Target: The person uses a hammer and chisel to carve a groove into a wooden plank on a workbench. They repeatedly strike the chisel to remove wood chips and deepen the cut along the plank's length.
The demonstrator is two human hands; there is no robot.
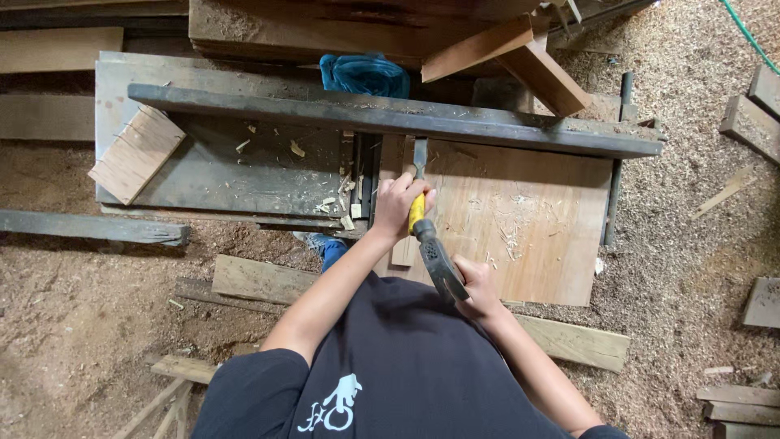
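My left hand (398, 203) is wrapped around the yellow handle of a chisel (419, 162). Its steel blade points at the near edge of a long dark plank (325, 106) that lies across the work surface. My right hand (477, 284) grips a dark hammer (437, 258) by its shaft. The hammer's head sits right at the butt end of the chisel handle. Wood chips lie scattered beside the chisel's blade, on the grey panel (227, 175) and on the brown board (528, 219) under the plank.
A blue cloth (364, 75) lies behind the plank. A short light board (136, 153) rests on the grey panel at the left. Angled reddish timbers (520, 57) lie at the back, loose planks (260, 280) near me, and a green hose (749, 36) at the top right. Sawdust covers the floor (691, 236).
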